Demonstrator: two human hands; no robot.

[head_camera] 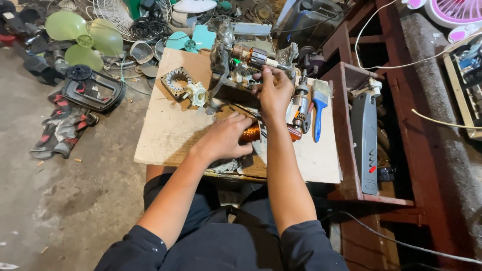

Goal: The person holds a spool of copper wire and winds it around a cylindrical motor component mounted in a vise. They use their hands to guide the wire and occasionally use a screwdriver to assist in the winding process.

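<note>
My left hand rests on a low wooden board, its fingers curled around a copper wire coil. My right hand reaches further back and pinches a small metal part next to a motor rotor with copper windings and a shaft. A silvery stator ring and a white plastic gear-like piece lie on the board to the left of my hands.
A blue-handled paintbrush and a drill-like tool lie right of my hands. A grey fan column sits in a dark red wooden frame. Green fan blades, wire guards and rags litter the concrete floor.
</note>
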